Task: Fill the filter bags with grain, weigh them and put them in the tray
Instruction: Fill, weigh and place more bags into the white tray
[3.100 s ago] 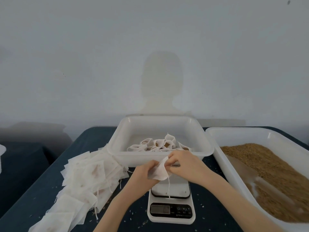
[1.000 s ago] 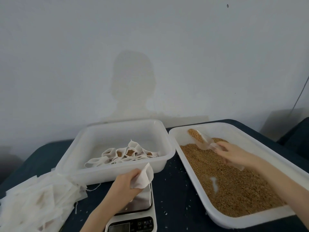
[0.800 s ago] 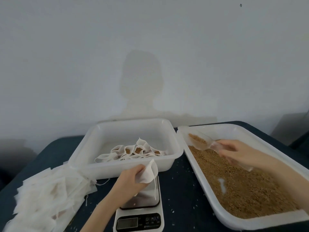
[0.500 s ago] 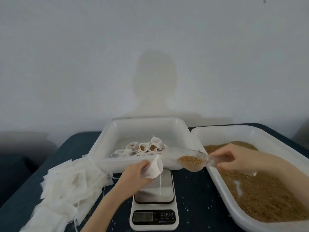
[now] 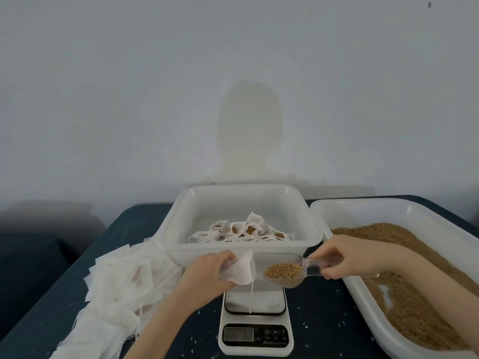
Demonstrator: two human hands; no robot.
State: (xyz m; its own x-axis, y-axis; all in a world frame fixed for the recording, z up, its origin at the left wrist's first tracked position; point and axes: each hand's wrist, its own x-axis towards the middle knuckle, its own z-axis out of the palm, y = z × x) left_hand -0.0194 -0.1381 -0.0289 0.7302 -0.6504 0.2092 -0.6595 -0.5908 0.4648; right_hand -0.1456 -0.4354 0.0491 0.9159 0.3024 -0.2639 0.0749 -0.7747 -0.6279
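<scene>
Left hand (image 5: 207, 274) pinching an empty filter bag (image 5: 239, 270) open above the scale (image 5: 255, 320); right hand (image 5: 344, 256) gripping a clear scoop (image 5: 287, 273) of grain (image 5: 283, 271) right at the bag's mouth. Likely spill onto scale and table (image 5: 324, 320) if tipped early or the limp mouth folds shut. Weighing and tray (image 5: 241, 203) not yet reached.

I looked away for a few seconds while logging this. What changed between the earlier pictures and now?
The right hand let go of the bag, took the clear scoop from the grain tray, and carried it, loaded with grain, left to the bag's mouth. The left hand kept holding the open filter bag above the scale. The bags in the square tray and the empty-bag pile stayed put.
</scene>
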